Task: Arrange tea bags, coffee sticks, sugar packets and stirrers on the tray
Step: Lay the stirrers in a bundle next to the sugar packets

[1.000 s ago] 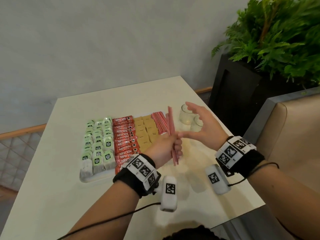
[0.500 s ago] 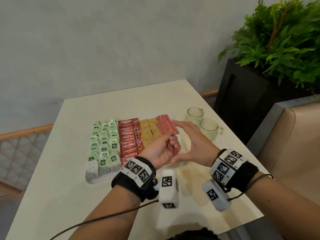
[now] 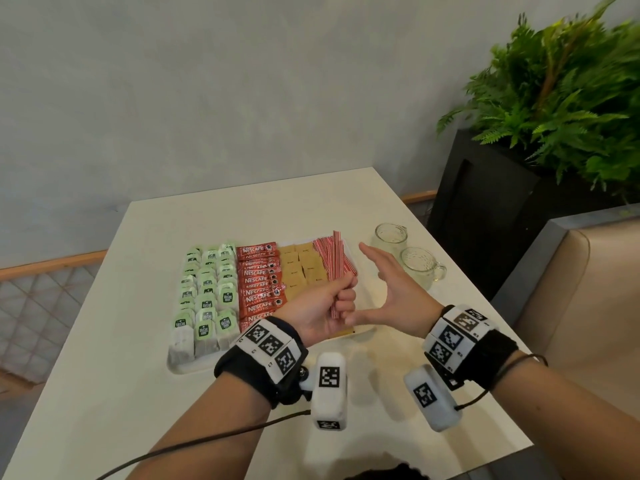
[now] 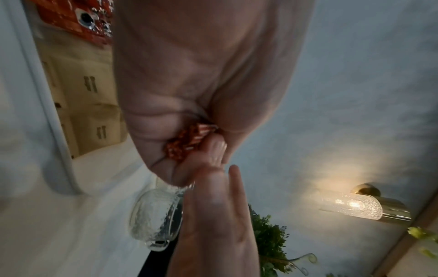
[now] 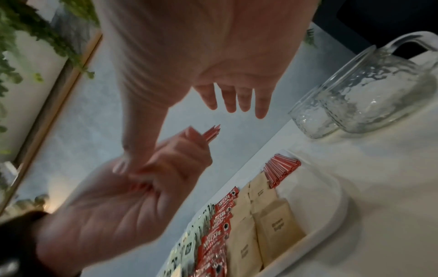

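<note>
A: Head view first. What's the left hand (image 3: 320, 306) doing?
B: It's fisting round a bundle of red-and-white stirrers (image 3: 335, 258), centre frame, above the tray's (image 3: 194, 367) right end. The bundle is standing nearly upright, tops poking out above the fist.
A: Right hand (image 3: 391, 292)?
B: It's hovering just right of the fist, fingers straight, palm facing the bundle, holding nothing. Thumb is close to the left knuckles; touching or not, can't tell.
A: Tray contents?
B: Tea bags (image 3: 207, 296) are sitting left, coffee sticks (image 3: 259, 282) next, sugar packets (image 3: 303, 268) after, and loose stirrers (image 3: 327, 252) are lying at the right end. Two glass cups (image 3: 405, 254) are standing right of the tray.
A: Left wrist view.
B: The fist is filling the upper middle, stirrer ends (image 4: 189, 142) showing at its base. The flat right fingers (image 4: 213, 215) are rising below it, a cup (image 4: 156, 217) behind them.
A: Right wrist.
B: The flat palm is filling the top, fingers (image 5: 237, 99) spread and empty. The left fist (image 5: 151, 178) is gripping the bundle at centre left; tray is lying lower right.
A: Handling?
B: Probably light, thin, slippery against each other, easily fanning out. I'd be gripping mid-length, squaring the ends with the flat palm.
</note>
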### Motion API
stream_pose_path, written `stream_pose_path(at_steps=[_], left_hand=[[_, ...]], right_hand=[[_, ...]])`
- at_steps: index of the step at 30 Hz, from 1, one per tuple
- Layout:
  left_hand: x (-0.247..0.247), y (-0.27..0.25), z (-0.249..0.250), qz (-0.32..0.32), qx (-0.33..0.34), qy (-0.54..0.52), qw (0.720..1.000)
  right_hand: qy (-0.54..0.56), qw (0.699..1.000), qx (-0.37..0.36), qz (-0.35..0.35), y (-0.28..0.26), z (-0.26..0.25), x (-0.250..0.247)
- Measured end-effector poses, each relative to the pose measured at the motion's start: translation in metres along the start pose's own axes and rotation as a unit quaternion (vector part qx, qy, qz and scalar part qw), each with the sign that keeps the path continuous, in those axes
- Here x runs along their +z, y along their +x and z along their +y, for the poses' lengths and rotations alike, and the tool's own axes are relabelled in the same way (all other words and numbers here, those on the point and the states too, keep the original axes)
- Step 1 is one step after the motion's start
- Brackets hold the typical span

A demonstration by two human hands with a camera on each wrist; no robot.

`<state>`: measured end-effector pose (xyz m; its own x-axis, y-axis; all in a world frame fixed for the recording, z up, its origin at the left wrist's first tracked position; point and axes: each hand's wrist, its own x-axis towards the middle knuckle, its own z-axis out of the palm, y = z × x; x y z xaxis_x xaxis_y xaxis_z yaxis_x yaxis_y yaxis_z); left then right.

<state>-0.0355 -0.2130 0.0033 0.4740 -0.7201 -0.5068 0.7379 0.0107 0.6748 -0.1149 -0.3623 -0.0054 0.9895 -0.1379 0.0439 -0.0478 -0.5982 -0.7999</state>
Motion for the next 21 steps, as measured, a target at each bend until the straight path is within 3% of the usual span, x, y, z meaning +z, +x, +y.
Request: stream_pose_path(at_steps=[7, 9, 12, 15, 19, 21], left_hand=[[-0.005, -0.005, -0.003, -0.036, -0.055, 0.126, 0.990], [-0.003, -0.005, -0.002, -0.042, -0.053, 0.134, 0.989], [-0.001, -0.005, 0.001, -0.041, -0.050, 0.130, 0.989], [0.000, -0.005, 0.002, -0.038, -0.047, 0.128, 0.990], [-0.001, -0.006, -0.002, -0.038, -0.050, 0.175, 0.983], [-0.001, -0.006, -0.003, -0.033, -0.036, 0.261, 0.964]], right_hand=[[0.181, 0.977, 0.073, 0.083, 0.022, -0.001, -0.033], [0.171, 0.980, 0.087, 0.054, 0.031, 0.001, -0.034], [0.169, 0.980, 0.095, -0.049, 0.038, -0.001, -0.024], [0.247, 0.965, 0.089, 0.025, 0.040, -0.005, -0.019], [0.252, 0.964, 0.089, -0.011, 0.032, -0.017, -0.020], [0.225, 0.970, 0.092, 0.028, 0.034, -0.018, -0.025]])
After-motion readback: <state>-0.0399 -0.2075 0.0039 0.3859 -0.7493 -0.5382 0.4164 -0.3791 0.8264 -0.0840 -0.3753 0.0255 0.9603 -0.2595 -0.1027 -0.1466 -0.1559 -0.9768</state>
